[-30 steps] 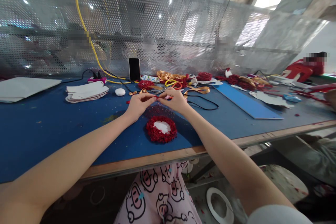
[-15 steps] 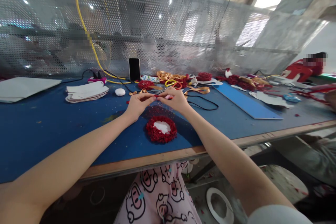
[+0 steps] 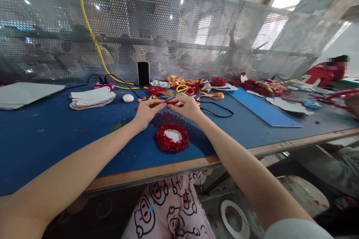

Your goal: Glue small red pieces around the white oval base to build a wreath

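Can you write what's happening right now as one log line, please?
Left hand: pinching small red piece; Right hand: pinching same piece; Fluffy red round: on blue tabletop; Phone: upright at back

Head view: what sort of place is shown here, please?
Probably a craft workshop: the blue worktable, gold ribbons and a ruffled red piece with a white centre suggest handwork.

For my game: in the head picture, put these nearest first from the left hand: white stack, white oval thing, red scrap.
From the left hand:
1. Red scrap: pinched in it.
2. White oval thing: on its left.
3. White stack: farther left.
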`<state>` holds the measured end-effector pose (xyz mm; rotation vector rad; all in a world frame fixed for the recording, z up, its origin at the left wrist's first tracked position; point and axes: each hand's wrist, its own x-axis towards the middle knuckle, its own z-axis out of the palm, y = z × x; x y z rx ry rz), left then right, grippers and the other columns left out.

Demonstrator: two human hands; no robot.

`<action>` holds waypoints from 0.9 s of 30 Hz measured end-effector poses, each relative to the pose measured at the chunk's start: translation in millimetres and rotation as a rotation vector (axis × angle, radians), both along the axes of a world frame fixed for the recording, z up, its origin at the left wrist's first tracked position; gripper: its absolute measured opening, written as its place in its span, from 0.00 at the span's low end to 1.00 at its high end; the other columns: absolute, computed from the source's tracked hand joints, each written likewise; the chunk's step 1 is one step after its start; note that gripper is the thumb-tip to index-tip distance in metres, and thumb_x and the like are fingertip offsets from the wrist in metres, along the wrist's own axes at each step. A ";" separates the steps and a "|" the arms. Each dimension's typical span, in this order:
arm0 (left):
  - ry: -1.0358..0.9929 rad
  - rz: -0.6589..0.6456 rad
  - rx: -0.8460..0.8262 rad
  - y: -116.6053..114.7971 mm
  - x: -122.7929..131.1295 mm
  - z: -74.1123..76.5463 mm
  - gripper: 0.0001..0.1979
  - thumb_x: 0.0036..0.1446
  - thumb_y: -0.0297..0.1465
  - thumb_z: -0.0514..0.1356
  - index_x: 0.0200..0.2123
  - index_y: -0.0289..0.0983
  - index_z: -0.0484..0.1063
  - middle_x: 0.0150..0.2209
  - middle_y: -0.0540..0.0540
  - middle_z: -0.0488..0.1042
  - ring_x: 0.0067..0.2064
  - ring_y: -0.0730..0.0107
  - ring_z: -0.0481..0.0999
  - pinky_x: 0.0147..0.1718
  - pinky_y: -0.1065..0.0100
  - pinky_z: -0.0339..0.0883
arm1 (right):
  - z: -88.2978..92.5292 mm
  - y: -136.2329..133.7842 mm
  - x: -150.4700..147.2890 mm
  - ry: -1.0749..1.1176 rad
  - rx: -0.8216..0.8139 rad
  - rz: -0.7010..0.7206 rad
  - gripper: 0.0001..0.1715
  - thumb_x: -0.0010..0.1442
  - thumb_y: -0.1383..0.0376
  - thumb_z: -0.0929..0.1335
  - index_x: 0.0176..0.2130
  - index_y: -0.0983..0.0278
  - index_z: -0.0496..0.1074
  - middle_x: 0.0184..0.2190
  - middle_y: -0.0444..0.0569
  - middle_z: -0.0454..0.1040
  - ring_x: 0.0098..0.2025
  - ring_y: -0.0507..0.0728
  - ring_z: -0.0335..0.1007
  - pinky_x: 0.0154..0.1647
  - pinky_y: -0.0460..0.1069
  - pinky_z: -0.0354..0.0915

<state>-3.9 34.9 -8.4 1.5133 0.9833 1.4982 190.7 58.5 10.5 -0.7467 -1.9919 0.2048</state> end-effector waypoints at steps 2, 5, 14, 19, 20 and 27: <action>-0.015 0.010 -0.003 1.6 0.1 -0.4 0.16 0.44 0.41 0.72 0.35 0.38 0.84 0.30 0.46 0.81 0.30 0.69 0.72 0.34 0.65 0.66 | 0.2 0.2 0.0 0.005 0.004 0.003 0.05 0.55 0.62 0.74 0.33 0.59 0.83 0.26 0.47 0.78 0.34 0.56 0.68 0.35 0.51 0.67; -0.017 0.001 -0.009 3.2 0.2 -0.9 0.17 0.43 0.41 0.72 0.35 0.37 0.84 0.31 0.46 0.81 0.29 0.70 0.71 0.33 0.66 0.66 | 1.0 0.0 0.7 0.007 0.025 0.008 0.04 0.56 0.63 0.74 0.32 0.59 0.82 0.26 0.47 0.78 0.34 0.56 0.68 0.36 0.52 0.67; -0.016 -0.018 -0.007 2.8 0.6 -1.9 0.18 0.42 0.42 0.73 0.34 0.36 0.84 0.31 0.46 0.81 0.29 0.71 0.71 0.32 0.67 0.65 | 2.2 -1.5 0.6 0.013 0.039 0.014 0.04 0.56 0.64 0.73 0.31 0.60 0.81 0.27 0.47 0.78 0.34 0.55 0.69 0.38 0.52 0.68; 0.005 -0.023 -0.006 1.5 0.5 -1.4 0.20 0.42 0.43 0.73 0.35 0.35 0.84 0.30 0.46 0.81 0.28 0.72 0.69 0.31 0.68 0.63 | 3.1 -3.9 -0.7 0.001 0.022 0.005 0.04 0.55 0.65 0.72 0.32 0.60 0.81 0.29 0.47 0.80 0.35 0.56 0.70 0.37 0.51 0.68; 0.007 -0.023 -0.005 1.5 0.4 -1.3 0.20 0.42 0.43 0.73 0.35 0.35 0.83 0.30 0.46 0.81 0.28 0.72 0.69 0.32 0.68 0.63 | 3.0 -4.0 -0.7 0.000 0.021 0.004 0.04 0.56 0.65 0.72 0.33 0.60 0.81 0.30 0.47 0.80 0.35 0.56 0.70 0.37 0.51 0.67; -0.020 0.007 -0.002 4.2 0.0 -2.1 0.18 0.43 0.42 0.72 0.35 0.36 0.83 0.29 0.47 0.80 0.29 0.71 0.71 0.32 0.67 0.65 | -2.1 1.0 -0.4 -0.026 -0.026 -0.024 0.07 0.55 0.63 0.73 0.36 0.61 0.81 0.32 0.48 0.81 0.33 0.54 0.72 0.35 0.50 0.66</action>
